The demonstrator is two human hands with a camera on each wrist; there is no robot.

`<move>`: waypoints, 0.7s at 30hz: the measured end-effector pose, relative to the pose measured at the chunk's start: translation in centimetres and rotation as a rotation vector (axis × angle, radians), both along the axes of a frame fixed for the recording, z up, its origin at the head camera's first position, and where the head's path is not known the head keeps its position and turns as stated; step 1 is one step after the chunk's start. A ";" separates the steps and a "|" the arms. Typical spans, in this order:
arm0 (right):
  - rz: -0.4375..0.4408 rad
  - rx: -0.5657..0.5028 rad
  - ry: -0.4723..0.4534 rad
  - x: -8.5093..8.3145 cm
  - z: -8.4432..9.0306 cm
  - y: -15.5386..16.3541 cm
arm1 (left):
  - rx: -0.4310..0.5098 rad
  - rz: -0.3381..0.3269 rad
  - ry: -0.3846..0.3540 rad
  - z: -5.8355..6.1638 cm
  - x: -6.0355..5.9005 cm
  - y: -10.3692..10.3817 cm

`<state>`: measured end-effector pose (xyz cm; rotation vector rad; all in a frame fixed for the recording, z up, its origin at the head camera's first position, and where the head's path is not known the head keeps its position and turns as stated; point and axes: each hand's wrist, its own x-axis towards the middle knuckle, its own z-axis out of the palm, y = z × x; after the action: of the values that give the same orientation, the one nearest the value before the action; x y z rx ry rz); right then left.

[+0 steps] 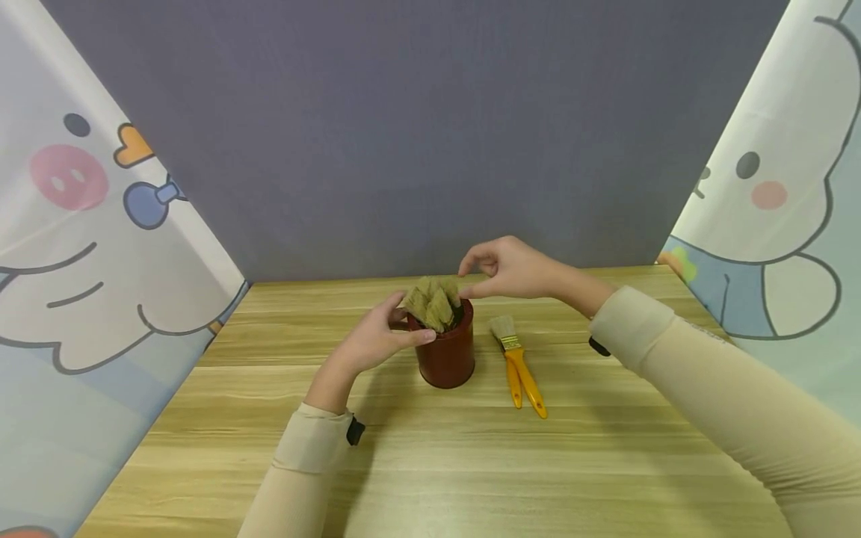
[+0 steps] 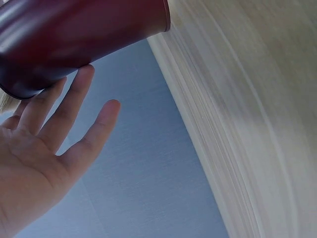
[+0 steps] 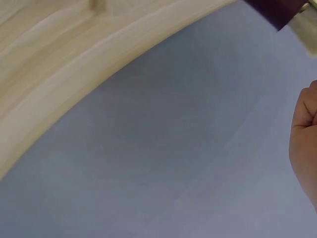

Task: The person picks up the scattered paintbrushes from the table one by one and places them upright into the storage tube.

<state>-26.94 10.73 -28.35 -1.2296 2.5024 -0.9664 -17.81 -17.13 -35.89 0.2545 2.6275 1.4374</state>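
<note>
A dark red cylindrical pot (image 1: 447,360) stands upright on the table with several paintbrushes (image 1: 430,302) in it, pale bristles up. My left hand (image 1: 373,336) holds the pot at its left side, thumb along the front of the rim and fingers behind. In the left wrist view, fingertips rest against the pot's wall (image 2: 89,34) while the little finger stands off it. My right hand (image 1: 514,269) hovers at the pot's right rim, thumb tip close to the bristles and index finger bent above, a gap between them. Nothing shows in its grasp.
Two paintbrushes (image 1: 525,373) with orange handles lie overlapping on the wooden table (image 1: 605,448), right of the pot. A grey panel (image 1: 430,149) rises behind the table's back edge. Cartoon-printed sheets (image 1: 60,246) hang at both sides.
</note>
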 end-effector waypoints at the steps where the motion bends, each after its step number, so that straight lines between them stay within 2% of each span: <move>1: -0.015 0.001 -0.012 -0.2 -0.2 0.3 | 0.006 0.000 -0.001 0.0 0.0 0.0; 6: -0.082 0.032 -0.023 -1.1 -2.2 1.8 | 0.001 0.014 -0.002 -0.2 -0.1 -0.2; 10: -0.107 0.063 -0.019 -1.7 -4.8 2.9 | -0.024 0.039 -0.013 -0.2 0.0 -0.2; 16: -0.073 0.141 -0.008 -1.7 -9.1 4.1 | -0.039 0.045 -0.016 -0.2 0.2 -0.1; 21: -0.035 0.182 0.058 -1.2 -11.5 4.5 | -0.037 0.045 -0.010 -0.3 0.3 -0.1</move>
<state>-28.14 15.21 -39.89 -1.1771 2.5973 -0.7016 -17.55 -17.22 -36.17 0.1844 2.6652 1.3977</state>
